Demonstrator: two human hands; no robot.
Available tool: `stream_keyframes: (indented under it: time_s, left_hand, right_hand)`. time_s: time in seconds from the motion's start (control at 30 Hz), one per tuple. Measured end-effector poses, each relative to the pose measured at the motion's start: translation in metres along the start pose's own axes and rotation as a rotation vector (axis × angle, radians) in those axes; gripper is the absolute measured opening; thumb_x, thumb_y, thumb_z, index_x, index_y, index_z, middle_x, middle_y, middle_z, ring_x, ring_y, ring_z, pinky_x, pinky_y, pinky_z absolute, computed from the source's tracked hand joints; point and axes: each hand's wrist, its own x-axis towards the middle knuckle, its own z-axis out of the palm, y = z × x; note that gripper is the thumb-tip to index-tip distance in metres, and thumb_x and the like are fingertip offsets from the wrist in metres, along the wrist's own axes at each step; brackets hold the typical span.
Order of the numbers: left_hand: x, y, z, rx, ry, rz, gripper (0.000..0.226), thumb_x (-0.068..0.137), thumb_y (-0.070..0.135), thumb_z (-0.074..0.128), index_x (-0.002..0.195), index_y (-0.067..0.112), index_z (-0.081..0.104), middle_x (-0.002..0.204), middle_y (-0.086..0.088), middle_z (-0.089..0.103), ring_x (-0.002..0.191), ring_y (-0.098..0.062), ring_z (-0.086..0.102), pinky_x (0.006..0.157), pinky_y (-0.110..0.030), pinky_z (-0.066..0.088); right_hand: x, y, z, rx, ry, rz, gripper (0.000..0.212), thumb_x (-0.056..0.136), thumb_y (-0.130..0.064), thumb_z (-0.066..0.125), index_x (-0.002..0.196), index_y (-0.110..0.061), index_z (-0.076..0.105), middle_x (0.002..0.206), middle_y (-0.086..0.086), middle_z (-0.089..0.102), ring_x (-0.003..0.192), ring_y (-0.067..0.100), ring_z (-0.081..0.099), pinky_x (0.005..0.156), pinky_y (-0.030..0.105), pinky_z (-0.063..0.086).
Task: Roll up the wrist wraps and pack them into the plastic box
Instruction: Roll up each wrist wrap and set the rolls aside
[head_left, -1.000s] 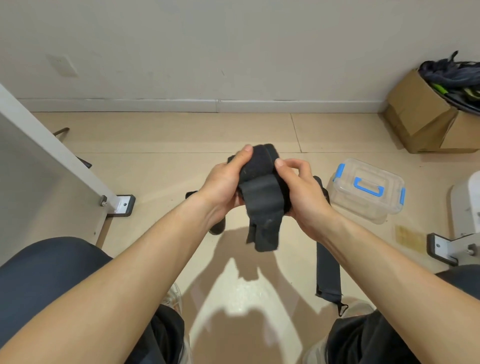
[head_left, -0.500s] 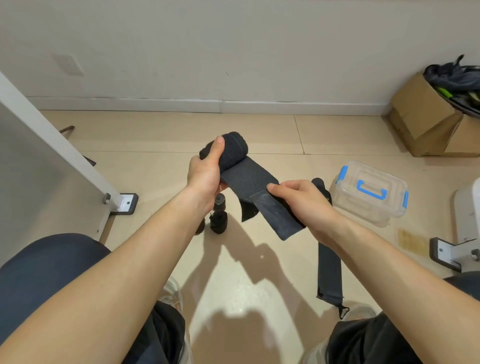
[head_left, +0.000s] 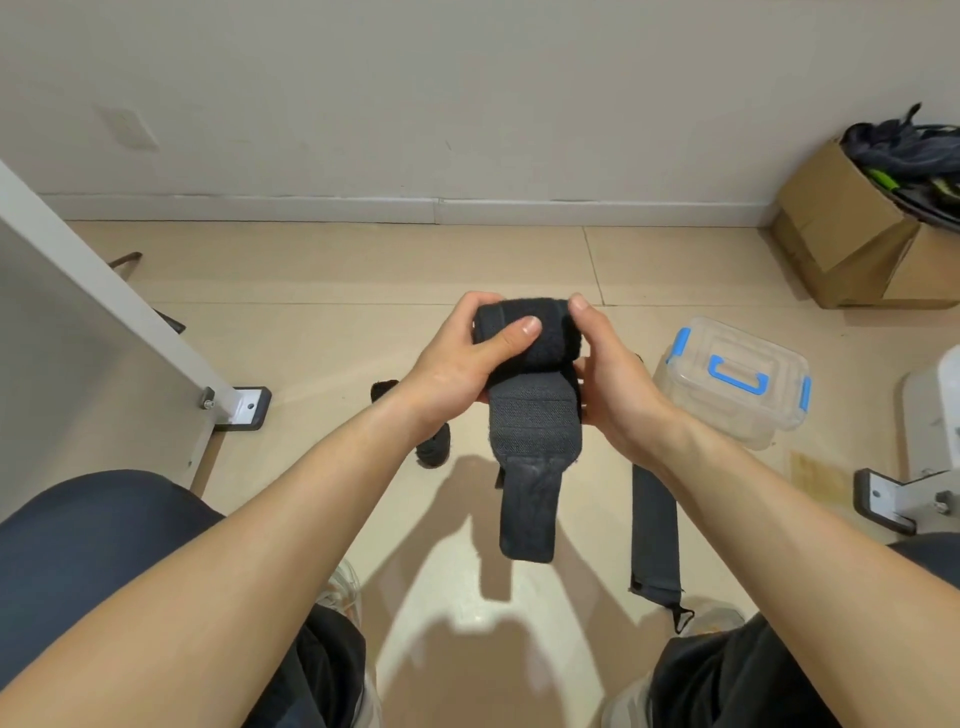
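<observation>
A black wrist wrap (head_left: 530, 410) is held in the air at the centre, its upper part rolled and its loose tail hanging down. My left hand (head_left: 460, 364) grips the roll from the left, thumb across its front. My right hand (head_left: 610, 384) grips it from the right, fingers behind. A second wrap (head_left: 655, 530) lies flat and unrolled on the floor below my right wrist. Another dark rolled wrap (head_left: 432, 449) lies on the floor under my left wrist. The clear plastic box (head_left: 732, 379) with blue handle and clips stands closed on the floor to the right.
A white panel on a bracket foot (head_left: 244, 408) stands at the left. Cardboard boxes (head_left: 857, 249) with dark gear sit in the far right corner. Another white bracket (head_left: 893, 499) is at the right edge. My knees fill the lower corners.
Half a second ago my right hand held the tail pulled out to the right. Both hands have since come together on the roll and the tail hangs straight down.
</observation>
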Motion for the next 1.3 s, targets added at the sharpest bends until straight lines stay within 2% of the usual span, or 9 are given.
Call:
stream_keyframes:
  time_s: [0.17, 0.3, 0.4, 0.63, 0.77, 0.9, 1.03, 1.17, 1.3]
  left_hand:
    - [-0.004, -0.001, 0.003, 0.082, -0.081, 0.093, 0.038, 0.092, 0.024, 0.075, 0.122, 0.018, 0.052, 0.096, -0.001, 0.063, 0.079, -0.011, 0.064, 0.063, -0.030, 0.056]
    - [-0.004, 0.000, 0.002, 0.105, -0.135, 0.160, 0.038, 0.087, 0.023, 0.075, 0.117, 0.023, 0.053, 0.097, -0.001, 0.064, 0.084, -0.010, 0.063, 0.078, -0.035, 0.057]
    - [-0.005, -0.003, 0.003, 0.090, -0.135, 0.157, 0.042, 0.083, 0.023, 0.076, 0.118, 0.026, 0.053, 0.103, -0.008, 0.065, 0.090, -0.017, 0.064, 0.084, -0.045, 0.057]
    - [-0.004, 0.007, 0.008, -0.333, -0.130, -0.203, 0.055, 0.077, 0.018, 0.070, 0.131, 0.017, 0.058, 0.113, -0.009, 0.069, 0.102, -0.024, 0.068, 0.088, -0.042, 0.057]
    - [-0.009, 0.013, 0.010, -0.151, -0.100, -0.287, 0.038, 0.100, 0.051, 0.056, 0.110, 0.018, 0.071, 0.103, -0.008, 0.078, 0.096, -0.024, 0.075, 0.086, -0.044, 0.061]
    - [-0.010, 0.014, 0.005, -0.160, -0.118, -0.280, 0.031, 0.100, 0.043, 0.059, 0.110, 0.017, 0.072, 0.102, -0.008, 0.077, 0.090, -0.022, 0.075, 0.074, -0.036, 0.063]
    - [-0.010, 0.017, 0.000, -0.219, -0.129, -0.304, 0.029, 0.099, 0.033, 0.063, 0.117, 0.011, 0.071, 0.112, -0.013, 0.076, 0.103, -0.028, 0.074, 0.083, -0.040, 0.063]
    - [-0.008, 0.016, -0.002, -0.232, 0.022, -0.253, 0.035, 0.096, 0.029, 0.069, 0.123, 0.006, 0.066, 0.105, -0.012, 0.077, 0.089, -0.025, 0.076, 0.066, -0.036, 0.062]
    - [0.003, 0.010, -0.010, -0.230, 0.278, -0.181, 0.047, 0.091, 0.036, 0.075, 0.127, 0.016, 0.054, 0.119, -0.009, 0.070, 0.099, -0.024, 0.074, 0.061, -0.033, 0.059]
  right_hand:
    - [-0.005, -0.004, 0.005, 0.132, -0.004, 0.013, 0.053, 0.102, -0.060, 0.044, 0.103, -0.017, 0.075, 0.095, 0.007, 0.080, 0.090, 0.023, 0.077, 0.088, 0.042, 0.061]
    - [-0.004, 0.000, 0.008, 0.147, 0.013, 0.002, 0.063, 0.094, -0.064, 0.055, 0.128, -0.012, 0.065, 0.117, 0.014, 0.075, 0.105, 0.029, 0.074, 0.094, 0.048, 0.059]
    - [-0.004, 0.002, 0.008, 0.176, 0.060, -0.041, 0.041, 0.102, -0.044, 0.057, 0.125, -0.011, 0.061, 0.113, 0.011, 0.074, 0.097, 0.024, 0.075, 0.087, 0.044, 0.061]
    - [-0.001, 0.005, 0.007, 0.137, 0.057, -0.164, 0.028, 0.102, -0.027, 0.062, 0.121, -0.007, 0.057, 0.094, 0.003, 0.073, 0.087, 0.017, 0.071, 0.079, 0.039, 0.059]
    - [-0.002, 0.010, 0.009, 0.102, -0.001, -0.180, 0.022, 0.101, -0.023, 0.063, 0.118, -0.012, 0.056, 0.091, 0.004, 0.073, 0.086, 0.019, 0.071, 0.075, 0.037, 0.058]
    - [-0.003, 0.010, 0.008, 0.081, -0.038, -0.217, 0.023, 0.101, -0.021, 0.063, 0.123, -0.016, 0.056, 0.101, 0.011, 0.072, 0.094, 0.027, 0.070, 0.088, 0.051, 0.057]
    - [-0.006, 0.009, 0.007, 0.037, -0.090, -0.237, 0.028, 0.101, -0.022, 0.063, 0.128, -0.024, 0.054, 0.106, 0.014, 0.072, 0.095, 0.029, 0.069, 0.086, 0.050, 0.057]
    - [-0.014, 0.008, 0.008, -0.046, -0.064, -0.119, 0.042, 0.102, -0.033, 0.060, 0.139, -0.036, 0.041, 0.091, 0.001, 0.076, 0.076, 0.014, 0.073, 0.065, 0.032, 0.060]
    - [-0.019, 0.009, 0.012, -0.110, 0.060, 0.004, 0.037, 0.100, -0.040, 0.063, 0.123, -0.020, 0.042, 0.087, -0.002, 0.065, 0.054, 0.008, 0.062, 0.053, 0.029, 0.053]
